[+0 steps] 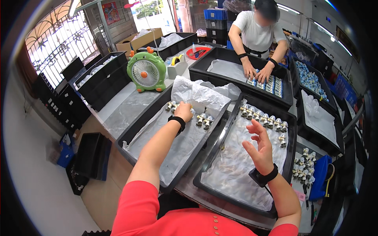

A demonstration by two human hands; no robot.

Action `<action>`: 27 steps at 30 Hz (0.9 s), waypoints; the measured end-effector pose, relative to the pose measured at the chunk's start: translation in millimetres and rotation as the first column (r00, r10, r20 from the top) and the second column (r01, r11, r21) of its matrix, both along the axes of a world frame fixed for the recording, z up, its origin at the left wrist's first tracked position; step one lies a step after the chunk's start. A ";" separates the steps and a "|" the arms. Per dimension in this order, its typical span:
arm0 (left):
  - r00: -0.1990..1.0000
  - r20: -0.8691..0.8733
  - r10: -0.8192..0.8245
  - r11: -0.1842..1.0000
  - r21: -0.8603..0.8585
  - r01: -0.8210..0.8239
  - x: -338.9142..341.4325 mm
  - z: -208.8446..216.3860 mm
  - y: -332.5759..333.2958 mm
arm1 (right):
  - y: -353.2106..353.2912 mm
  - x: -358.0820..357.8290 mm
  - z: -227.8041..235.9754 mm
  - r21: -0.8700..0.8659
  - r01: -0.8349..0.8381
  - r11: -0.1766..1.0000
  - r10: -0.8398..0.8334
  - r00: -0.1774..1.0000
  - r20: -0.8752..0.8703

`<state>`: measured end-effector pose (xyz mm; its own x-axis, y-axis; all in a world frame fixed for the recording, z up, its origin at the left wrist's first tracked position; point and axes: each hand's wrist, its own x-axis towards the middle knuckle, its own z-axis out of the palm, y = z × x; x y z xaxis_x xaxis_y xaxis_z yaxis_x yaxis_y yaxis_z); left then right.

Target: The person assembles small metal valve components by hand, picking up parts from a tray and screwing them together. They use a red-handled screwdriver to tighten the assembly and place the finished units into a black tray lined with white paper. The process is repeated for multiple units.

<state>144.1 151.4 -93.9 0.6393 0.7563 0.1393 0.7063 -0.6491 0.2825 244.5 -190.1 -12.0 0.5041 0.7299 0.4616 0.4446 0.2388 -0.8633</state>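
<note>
Our left hand (184, 112) curls down amid the far row of capped metal fittings (204, 120) in the left tray (148, 118); whether it pinches one, we cannot tell. Our right hand (260, 150), loosely spread, hangs over the right tray (291, 149). Advisable: align gently, avoid rucking the liner (179, 157).

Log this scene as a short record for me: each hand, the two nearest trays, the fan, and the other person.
Left hand: down at small pieces in the left tray; grip hidden
Right hand: raised over the right tray, open, nothing visible in it
Left tray: black, lined with white paper, pieces toward far end
Right tray: black, white lining, row of pieces along far edge
Fan: green, beyond the left tray
Other person: both hands at white-and-blue pieces in the far tray
</note>
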 end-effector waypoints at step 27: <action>0.971 0.144 -0.190 0.958 -0.187 0.215 15.4 -12.4 -28.8 | 11.5 4.3 -19.9 -0.169 0.069 0.983 -0.053 0.994 0.099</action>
